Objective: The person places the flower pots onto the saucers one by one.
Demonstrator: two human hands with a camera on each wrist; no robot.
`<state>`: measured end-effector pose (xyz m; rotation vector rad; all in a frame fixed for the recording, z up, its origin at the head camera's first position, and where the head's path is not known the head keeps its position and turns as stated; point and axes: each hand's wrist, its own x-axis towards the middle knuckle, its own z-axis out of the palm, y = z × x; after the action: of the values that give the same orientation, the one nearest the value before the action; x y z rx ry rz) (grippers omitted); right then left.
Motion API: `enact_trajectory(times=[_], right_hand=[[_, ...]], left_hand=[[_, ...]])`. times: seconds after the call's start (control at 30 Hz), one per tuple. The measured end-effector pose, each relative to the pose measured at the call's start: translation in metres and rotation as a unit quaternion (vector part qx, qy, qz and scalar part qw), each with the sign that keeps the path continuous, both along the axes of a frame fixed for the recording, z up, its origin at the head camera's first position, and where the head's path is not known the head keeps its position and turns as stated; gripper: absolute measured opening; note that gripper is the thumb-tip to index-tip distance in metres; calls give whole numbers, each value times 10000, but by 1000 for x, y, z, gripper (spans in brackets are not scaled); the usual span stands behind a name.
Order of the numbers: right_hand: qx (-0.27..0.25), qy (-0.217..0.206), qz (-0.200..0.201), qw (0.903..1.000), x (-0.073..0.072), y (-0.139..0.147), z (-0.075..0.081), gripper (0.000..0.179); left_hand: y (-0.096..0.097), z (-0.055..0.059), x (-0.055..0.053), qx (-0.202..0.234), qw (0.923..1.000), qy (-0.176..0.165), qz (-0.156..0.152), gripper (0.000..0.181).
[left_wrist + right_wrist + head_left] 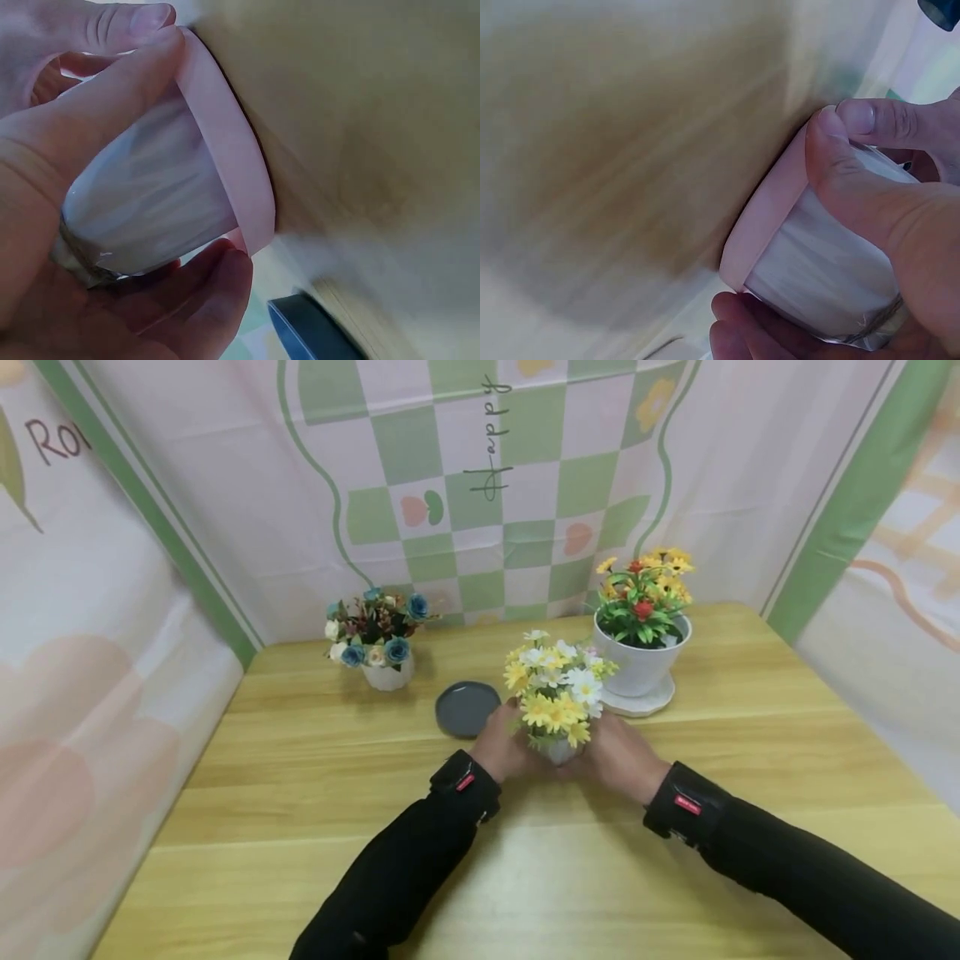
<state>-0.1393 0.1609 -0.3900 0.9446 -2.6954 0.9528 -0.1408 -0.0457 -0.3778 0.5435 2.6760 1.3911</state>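
Head view: the left hand [504,745] and the right hand [618,756] hold one small pot [562,751] of yellow and white flowers [555,702] between them, over the middle of the worktop [315,827]. Both wear black sleeves [795,860]. Just left of the pot lies a dark grey dish [467,710]. Farther left, near the back, a white pot [390,675] carries blue and cream flowers [378,631]. Behind and to the right, a larger white pot [641,670] of orange and red flowers [645,597] stands on a white saucer [641,702]. A green and white checked curtain [525,468] hangs behind the worktop.

Left wrist view: the left fingers are partly closed, thumb on one side of the small pot and the others curled round the opposite side. Its pink base [229,150] faces the worktop; I cannot tell whether they touch. Twine [79,259] shows near its rim, and the dish is partly visible below.

Right wrist view: the right fingers likewise wrap the pot, the thumb along its side up to the pink base, with the left thumb [855,117] close by
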Motion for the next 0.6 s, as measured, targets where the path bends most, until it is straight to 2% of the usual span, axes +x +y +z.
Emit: enact_trajectory(times=[0.07,0.23,0.3,0.37,0.4,0.43,0.47,0.6], right_hand=[[-6,2,-30,10000,-4,0,0,101],[191,343,-189,9991,-9,0,0,84],[232,359,-238,9988,-11,-1,0,82],[233,271,-270,9990,-14,-1,1,86],[215,231,-255,9992,-16,-2,1,88],[213,205,-245,9993,-17,-2,1,88],[207,183,-257,9993,-19,-3,2,89],[396,377,-439,9975,-26,-4,3,70]], left_hand=[[1,-3,-6,-107,9999,50,92,56],[4,-48,-44,-584,9957,698,161,77],[5,-54,-53,-706,9945,760,154,91],[7,-43,-51,-807,9942,694,175,90],[7,-44,-52,-849,9937,705,215,93],[8,-40,-51,-944,9923,758,264,93],[8,-31,-47,-993,9921,706,285,93],[11,-16,-44,-1265,9887,669,447,95]])
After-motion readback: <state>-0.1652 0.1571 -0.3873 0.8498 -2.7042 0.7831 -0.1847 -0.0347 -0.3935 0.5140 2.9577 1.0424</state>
